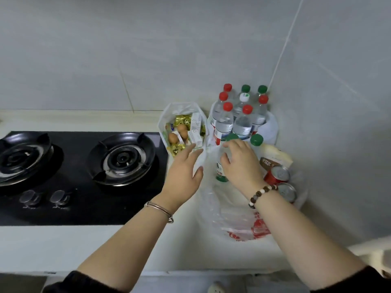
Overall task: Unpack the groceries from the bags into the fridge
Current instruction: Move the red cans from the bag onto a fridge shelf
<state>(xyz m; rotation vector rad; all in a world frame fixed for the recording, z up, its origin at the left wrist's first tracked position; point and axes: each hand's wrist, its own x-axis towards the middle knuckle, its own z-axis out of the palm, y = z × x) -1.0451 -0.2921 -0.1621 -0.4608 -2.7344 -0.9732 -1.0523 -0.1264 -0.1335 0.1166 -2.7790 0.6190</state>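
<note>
The right hand [241,163] has its grip curled round a green-capped bottle [221,174] upright in the near plastic bag [232,220] on the counter [148,246]; the left hand [184,172], grip apart with fingers straight, lies at the egg bag [167,115] rim. More capped bottles [241,121] stand behind.

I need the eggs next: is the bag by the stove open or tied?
Open: the bag gapes at the top, showing eggs, boxes and gold wrappers.

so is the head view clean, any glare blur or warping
Head view: wide-angle warp bows the counter edges; light soft and even, shadows faint; glints on the burner rings and can tops; the right hand gripping the green-capped bottle is slightly soft.
</note>
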